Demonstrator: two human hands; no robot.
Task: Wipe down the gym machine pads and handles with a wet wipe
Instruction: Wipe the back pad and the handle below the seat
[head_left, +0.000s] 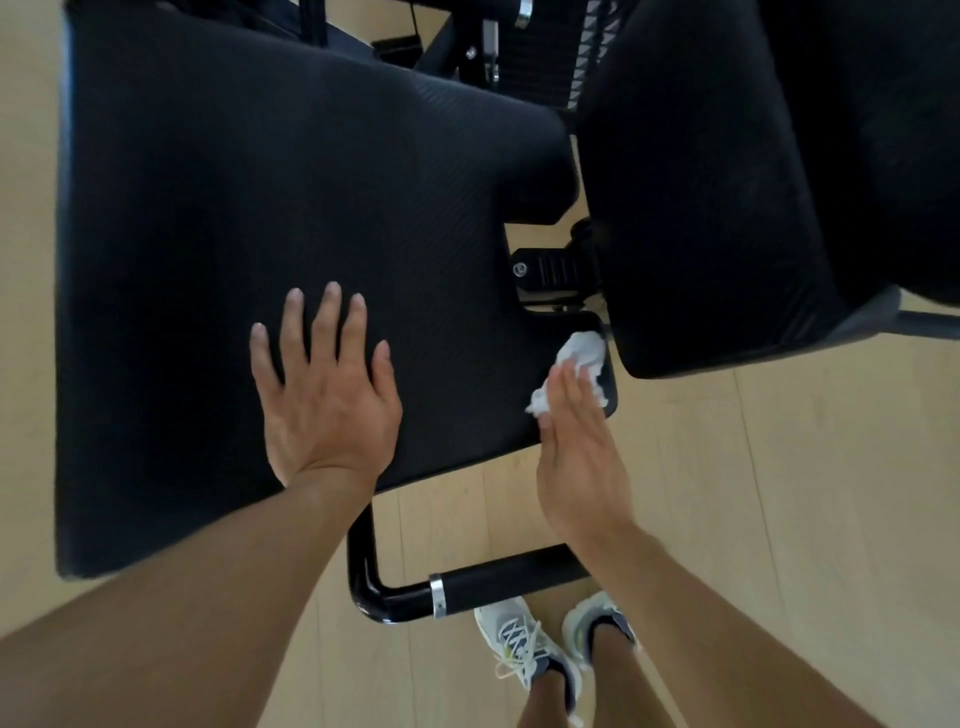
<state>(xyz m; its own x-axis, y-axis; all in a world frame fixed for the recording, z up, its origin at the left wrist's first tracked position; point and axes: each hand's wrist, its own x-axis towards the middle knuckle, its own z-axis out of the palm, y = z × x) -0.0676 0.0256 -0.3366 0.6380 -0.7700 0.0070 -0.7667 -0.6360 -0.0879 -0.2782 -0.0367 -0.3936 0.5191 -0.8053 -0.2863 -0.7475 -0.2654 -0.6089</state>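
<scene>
While straight fingers of the right hand (574, 441) press the crumpled wet wipe (576, 366) onto the near right corner of the large pad (270, 208), the left hand (324, 395) lies flat on that pad, fingers spread, holding nothing. Beside the wiped corner stands a second pad (727, 208) — below the large pad's near edge, the handle (509, 577). Judged progress: early or midway — wiping is under way on the large pad; nothing shows whether the second pad or handle has been wiped.
</scene>
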